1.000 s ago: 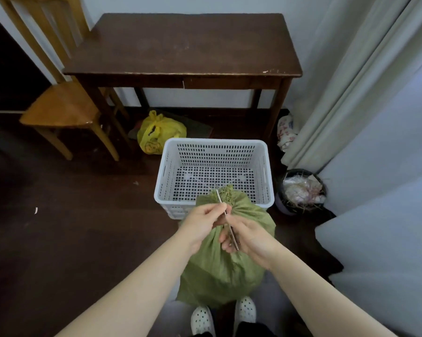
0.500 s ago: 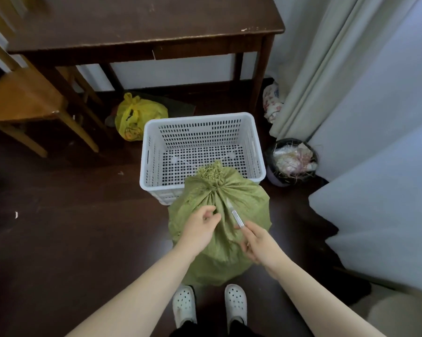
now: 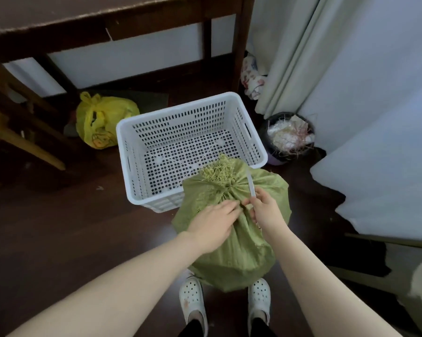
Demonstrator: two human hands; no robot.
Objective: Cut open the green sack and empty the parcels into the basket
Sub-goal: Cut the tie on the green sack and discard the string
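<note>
A full green woven sack (image 3: 236, 249) stands on the dark floor in front of my feet, its frayed neck (image 3: 217, 170) tied shut and leaning against the near wall of the white perforated basket (image 3: 256, 152). My left hand (image 3: 213, 224) rests on the sack just below the knot, fingers on the gathered cloth. My right hand (image 3: 266, 212) grips a slim utility knife (image 3: 251, 186), whose blade points up beside the tied neck. The basket holds nothing. No parcels show.
A dark wooden table (image 3: 107, 18) stands behind the basket, with a yellow plastic bag (image 3: 103, 122) under it. A wooden chair (image 3: 13, 139) is at the left. A black bin (image 3: 288, 137) full of scraps and a curtain (image 3: 300, 57) are at the right.
The view has tilted down and moved closer. My left hand slid onto the cloth under the knot, and my right hand brought the knife up beside the sack's neck.
</note>
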